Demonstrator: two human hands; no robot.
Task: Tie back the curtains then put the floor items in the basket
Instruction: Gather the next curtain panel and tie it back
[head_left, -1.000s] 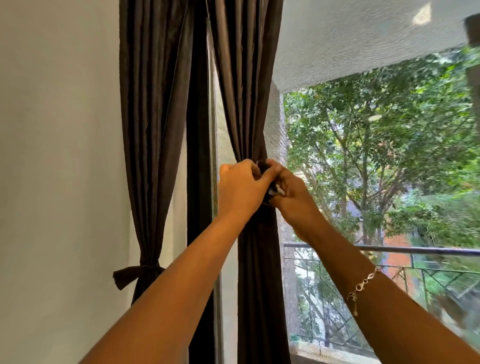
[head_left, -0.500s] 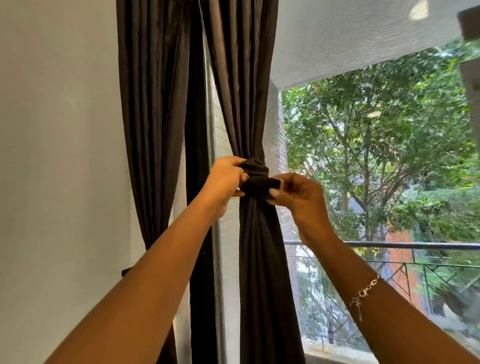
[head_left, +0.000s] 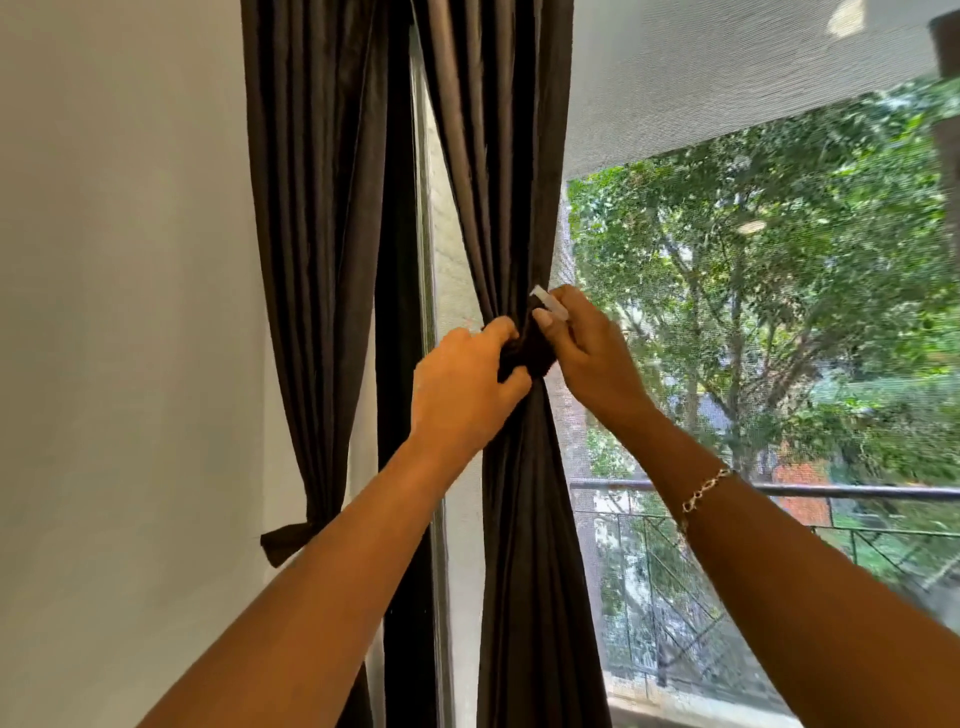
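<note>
Head view — raised left hand (head_left: 462, 400) and right hand (head_left: 589, 364) seemingly pinch the tie-back (head_left: 529, 354) round the curtain (head_left: 524, 545).

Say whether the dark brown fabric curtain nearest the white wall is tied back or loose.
Tied back: a matching dark fabric band cinches the dark brown curtain low down.

The right dark-brown curtain (head_left: 498, 156) hangs bunched at mid-height inside a matching tie-back (head_left: 527, 356), while the left curtain (head_left: 317, 208) is already tied low
</note>
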